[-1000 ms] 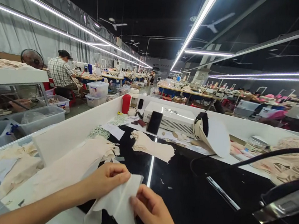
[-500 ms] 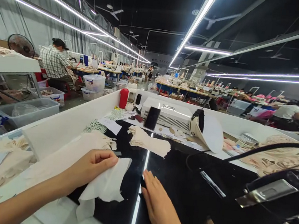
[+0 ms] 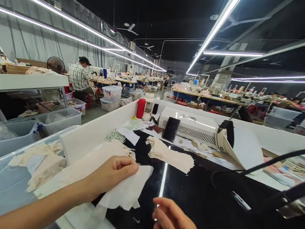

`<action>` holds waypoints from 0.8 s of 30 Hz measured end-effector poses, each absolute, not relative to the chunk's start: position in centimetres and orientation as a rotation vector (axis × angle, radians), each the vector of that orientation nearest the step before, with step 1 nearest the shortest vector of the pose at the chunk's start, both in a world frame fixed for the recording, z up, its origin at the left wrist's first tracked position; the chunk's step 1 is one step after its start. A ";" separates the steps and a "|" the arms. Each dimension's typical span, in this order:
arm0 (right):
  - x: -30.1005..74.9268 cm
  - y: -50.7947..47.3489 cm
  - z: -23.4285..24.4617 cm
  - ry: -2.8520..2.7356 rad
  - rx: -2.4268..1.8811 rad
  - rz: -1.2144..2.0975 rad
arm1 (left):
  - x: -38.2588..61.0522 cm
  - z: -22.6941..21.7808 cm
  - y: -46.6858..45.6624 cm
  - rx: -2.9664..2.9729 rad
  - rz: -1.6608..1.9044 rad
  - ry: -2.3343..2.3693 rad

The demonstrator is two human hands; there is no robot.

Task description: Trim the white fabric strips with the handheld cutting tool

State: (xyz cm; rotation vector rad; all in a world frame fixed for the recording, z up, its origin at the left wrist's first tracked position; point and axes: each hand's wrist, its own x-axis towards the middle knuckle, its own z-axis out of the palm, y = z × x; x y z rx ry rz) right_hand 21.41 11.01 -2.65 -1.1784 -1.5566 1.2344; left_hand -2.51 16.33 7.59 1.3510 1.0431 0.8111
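Observation:
My left hand (image 3: pixel 116 174) is closed on a thin white fabric piece (image 3: pixel 130 191), pinched between thumb and fingers. The piece hangs over the near edge of the glossy black tabletop (image 3: pixel 200 201). To its right, my right hand (image 3: pixel 174 223) is over the black surface, fingers curved and apart, with nothing visible in it. Beyond both hands lies a small stack of cream fabric pieces (image 3: pixel 170 155). A larger pile of cream fabric (image 3: pixel 94 163) lies behind and left of my left hand, partly covered by it.
A smartphone (image 3: pixel 171 129) leans against a white slotted machine (image 3: pixel 189 126). Nearby stand a red flask (image 3: pixel 140 108) and a white visor (image 3: pixel 244 147). Black cables (image 3: pixel 273 163) arch over the right side. A plastic bin (image 3: pixel 0 189) holds fabric at left. A person (image 3: pixel 80 75) sits farther back.
The view has turned left, so the scene shifts right. My right hand has drawn back toward me, its fingers going from flat to curved. My left hand keeps its hold on the fabric.

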 end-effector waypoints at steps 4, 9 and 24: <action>21.5 11.8 -0.7 -1.345 -1.130 1.260 | -1.0 6.8 16.4 1.388 0.793 0.945; 18.7 11.9 -0.3 -1.443 -0.857 1.515 | 0.3 6.5 16.4 1.479 0.739 0.945; 21.1 11.2 -2.3 -1.929 -1.134 0.903 | -0.8 6.7 18.4 1.481 0.911 1.035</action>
